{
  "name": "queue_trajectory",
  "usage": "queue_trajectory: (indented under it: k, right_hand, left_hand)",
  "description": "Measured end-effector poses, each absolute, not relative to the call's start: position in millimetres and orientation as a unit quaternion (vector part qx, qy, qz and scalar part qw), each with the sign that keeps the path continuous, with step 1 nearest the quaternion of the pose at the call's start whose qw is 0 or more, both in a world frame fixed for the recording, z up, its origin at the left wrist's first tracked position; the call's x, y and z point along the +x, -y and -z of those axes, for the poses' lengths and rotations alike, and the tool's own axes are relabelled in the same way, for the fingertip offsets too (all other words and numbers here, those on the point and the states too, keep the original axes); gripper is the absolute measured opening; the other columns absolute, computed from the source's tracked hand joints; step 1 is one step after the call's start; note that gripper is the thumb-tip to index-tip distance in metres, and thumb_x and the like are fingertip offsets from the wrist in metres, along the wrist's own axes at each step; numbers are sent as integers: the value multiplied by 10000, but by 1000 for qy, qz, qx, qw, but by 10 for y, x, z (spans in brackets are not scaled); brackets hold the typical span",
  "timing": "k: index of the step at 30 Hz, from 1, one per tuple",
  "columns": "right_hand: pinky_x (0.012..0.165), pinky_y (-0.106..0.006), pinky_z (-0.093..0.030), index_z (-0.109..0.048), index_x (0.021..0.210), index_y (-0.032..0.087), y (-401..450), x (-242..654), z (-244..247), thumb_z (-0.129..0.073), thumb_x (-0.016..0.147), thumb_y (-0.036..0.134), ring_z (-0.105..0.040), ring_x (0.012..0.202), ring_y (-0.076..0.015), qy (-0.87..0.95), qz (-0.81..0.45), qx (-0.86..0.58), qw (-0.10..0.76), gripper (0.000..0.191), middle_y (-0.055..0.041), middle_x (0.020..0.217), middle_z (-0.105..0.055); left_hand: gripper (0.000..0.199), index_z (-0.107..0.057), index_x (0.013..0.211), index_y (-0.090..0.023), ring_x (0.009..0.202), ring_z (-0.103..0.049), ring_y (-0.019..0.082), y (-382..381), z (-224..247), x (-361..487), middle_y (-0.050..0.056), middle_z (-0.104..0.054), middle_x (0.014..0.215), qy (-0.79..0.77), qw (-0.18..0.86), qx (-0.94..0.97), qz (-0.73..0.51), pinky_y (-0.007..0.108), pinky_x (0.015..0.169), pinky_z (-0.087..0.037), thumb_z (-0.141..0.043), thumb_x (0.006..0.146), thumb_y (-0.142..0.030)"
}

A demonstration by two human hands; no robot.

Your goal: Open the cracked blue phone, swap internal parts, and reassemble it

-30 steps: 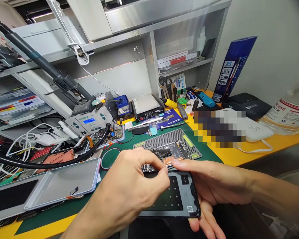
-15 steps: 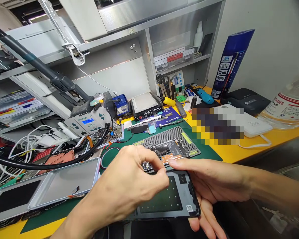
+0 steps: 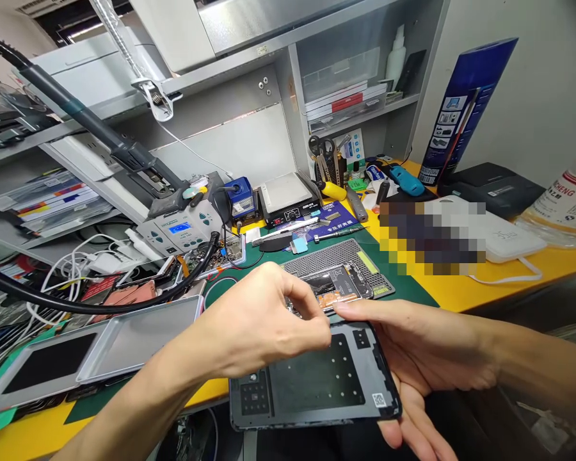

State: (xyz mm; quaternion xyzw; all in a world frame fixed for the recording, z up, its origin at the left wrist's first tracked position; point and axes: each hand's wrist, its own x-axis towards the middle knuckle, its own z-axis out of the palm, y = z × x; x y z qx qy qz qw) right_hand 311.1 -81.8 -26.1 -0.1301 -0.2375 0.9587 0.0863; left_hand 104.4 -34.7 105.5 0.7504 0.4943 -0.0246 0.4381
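Note:
My right hand point(image 3: 417, 352) supports a phone back cover point(image 3: 372, 374), its inner side facing up, by the right end, with the thumb along the far edge and the fingers beneath. Over the far edge of that cover, my left hand point(image 3: 269, 320) is closed in a pinch. Whatever lies between its thumb and fingertip is hidden. Dark panels with small pale dots and a small QR label show on the cover. Just beyond both hands, an opened phone point(image 3: 344, 288) with its battery and orange flex exposed rests on a perforated grey mat point(image 3: 360, 257), partly covered by my left hand.
A soldering or hot-air station point(image 3: 173, 232), a heating plate point(image 3: 288, 198) and a tool holder with scissors point(image 3: 324, 160) stand behind. Trays point(image 3: 139, 339) lie left, under a black hose point(image 3: 100, 308). On the right are a white device point(image 3: 504, 234) and a large bottle point(image 3: 566, 205).
The left hand has shifted up relative to the cover, so the cover's left end with a dark square panel now shows. The right hand keeps its hold. The whole view has shifted slightly.

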Motion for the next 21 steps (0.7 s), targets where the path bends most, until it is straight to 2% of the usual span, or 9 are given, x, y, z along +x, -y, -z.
queue_trajectory:
  k: [7, 11, 15, 21]
  right_hand:
    - [483, -310, -594, -712, 819, -27, 789, 3090, 258, 148, 926, 749, -720, 600, -259, 236, -962, -114, 74, 1164, -231, 765, -671]
    - [509, -314, -601, -720, 859, -23, 787, 3097, 276, 255, 910, 684, -729, 618, -263, 217, -970, -87, 59, 1205, -238, 765, -682]
    - [486, -331, -595, -718, 876, -30, 785, 3105, 298, 271, 863, 752, -726, 606, -281, 209, -972, -94, 58, 1261, -244, 759, -685]
    - [477, -323, -592, -714, 813, -37, 781, 3096, 337, 249, 874, 752, -719, 592, -273, 228, -969, -87, 49, 1246, -250, 734, -669]
  left_hand:
    - [161, -688, 709, -161, 532, -311, 74, 281, -1018, 1052, -60, -466, 592, -430, 505, 748, 16, 206, 441, -215, -661, 738, -317]
    - [168, -716, 702, -155, 588, -336, 97, 206, -998, 1029, -46, -469, 613, -414, 493, 764, 37, 238, 489, -240, -637, 739, -298]
    - [176, -734, 714, -160, 637, -378, 114, 191, -1027, 1037, -30, -518, 651, -401, 483, 777, 47, 253, 545, -294, -611, 751, -281]
    - [188, -730, 699, -178, 580, -366, 104, 219, -1068, 1077, -33, -545, 658, -412, 453, 788, 69, 242, 473, -247, -643, 709, -344]
